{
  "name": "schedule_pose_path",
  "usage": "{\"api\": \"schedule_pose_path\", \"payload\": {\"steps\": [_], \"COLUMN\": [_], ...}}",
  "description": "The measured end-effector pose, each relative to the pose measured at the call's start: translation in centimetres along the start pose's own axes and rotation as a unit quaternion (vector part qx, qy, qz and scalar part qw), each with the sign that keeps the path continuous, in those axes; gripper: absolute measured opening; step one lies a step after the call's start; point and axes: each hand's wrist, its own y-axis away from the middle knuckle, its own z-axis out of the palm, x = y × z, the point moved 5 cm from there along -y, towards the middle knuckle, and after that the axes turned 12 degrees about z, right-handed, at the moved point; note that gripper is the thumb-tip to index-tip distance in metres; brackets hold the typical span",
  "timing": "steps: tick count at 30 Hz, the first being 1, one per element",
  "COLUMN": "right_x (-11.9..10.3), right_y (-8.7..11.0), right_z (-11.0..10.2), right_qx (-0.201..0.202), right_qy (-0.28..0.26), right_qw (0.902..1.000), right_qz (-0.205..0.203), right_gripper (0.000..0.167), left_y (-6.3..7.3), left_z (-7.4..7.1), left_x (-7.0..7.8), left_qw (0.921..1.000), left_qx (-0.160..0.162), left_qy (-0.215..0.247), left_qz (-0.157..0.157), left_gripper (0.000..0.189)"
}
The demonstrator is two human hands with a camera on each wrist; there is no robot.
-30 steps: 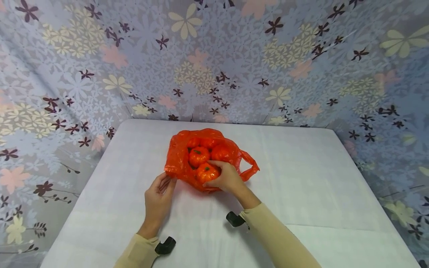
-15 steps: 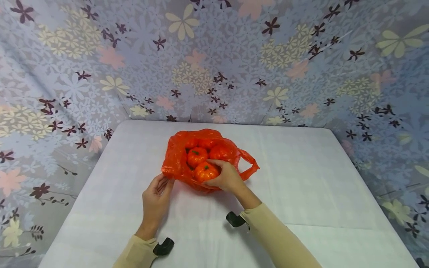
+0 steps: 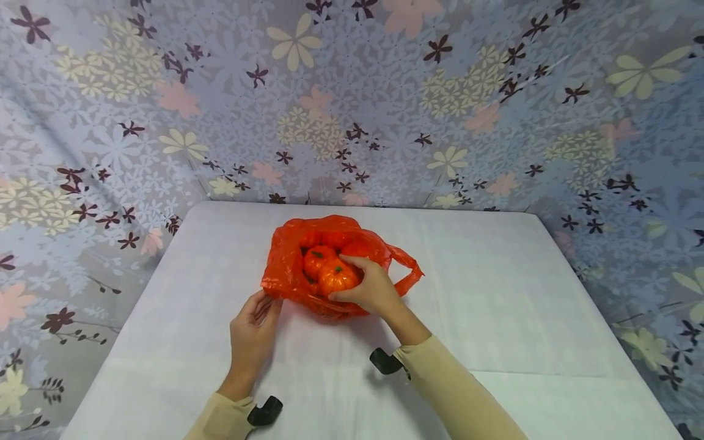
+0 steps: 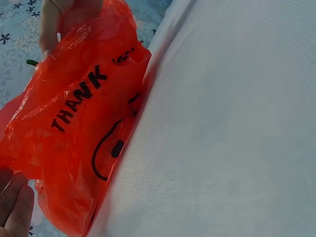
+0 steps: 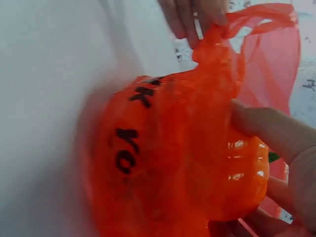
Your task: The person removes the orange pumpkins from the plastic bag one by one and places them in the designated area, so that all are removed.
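Observation:
A red plastic bag lies on the table with its mouth facing up, several small orange pumpkins inside. My right hand reaches into the mouth and grips the nearest pumpkin, thumb on the near side, fingers round the far side. In the right wrist view that glossy pumpkin shows between thumb and fingers, partly behind the film. Another pumpkin with a green stem sits just behind it. My left hand pinches the bag's left edge. Black "THANK" lettering marks the bag's near side in the left wrist view.
A white cloth covers the table. A bag handle loop sticks out to the right. Floral fabric hangs behind and at both sides. Dark wrist-worn devices sit by both sleeves.
The left hand has drifted slightly left and down, drawing the bag's left edge along. The gripped pumpkin has shifted slightly left and up, overlapping the one behind it more.

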Motion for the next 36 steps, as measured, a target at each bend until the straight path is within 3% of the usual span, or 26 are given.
{"api": "schedule_pose_path", "payload": {"steps": [9, 13, 18, 22, 30, 36], "right_x": [-1.7, -2.4, -2.3, -2.1, 0.4, 3.8], "right_y": [0.2, 0.1, 0.2, 0.3, 0.6, 0.4], "right_z": [-2.5, -4.6, -7.5, -9.9, -15.0, -17.6], "right_qx": [0.023, 0.044, 0.065, 0.086, 0.125, 0.156], "right_qy": [-0.010, -0.014, -0.056, -0.050, -0.064, -0.067], "right_qw": [0.9997, 0.9989, 0.9963, 0.9949, 0.9886, 0.9813], "right_qz": [-0.003, 0.000, 0.009, 0.015, 0.054, 0.091], "right_gripper": [0.081, 0.081, 0.079, 0.079, 0.083, 0.086], "left_y": [0.1, 0.0, 0.0, 0.1, 0.2, 1.0], "left_z": [0.1, 0.1, 0.2, 0.2, 0.6, 0.5], "left_x": [0.1, 0.1, 0.1, 0.3, -0.1, -2.6], "left_qw": [0.9996, 0.9996, 0.9994, 0.9996, 0.9998, 0.9996], "left_qx": [-0.004, -0.008, -0.010, -0.004, -0.004, -0.007], "left_qy": [-0.027, -0.026, -0.033, -0.028, -0.019, -0.025], "left_qz": [0.005, 0.005, 0.002, 0.000, -0.006, -0.003], "left_gripper": [0.027, 0.027, 0.027, 0.027, 0.027, 0.029]}}
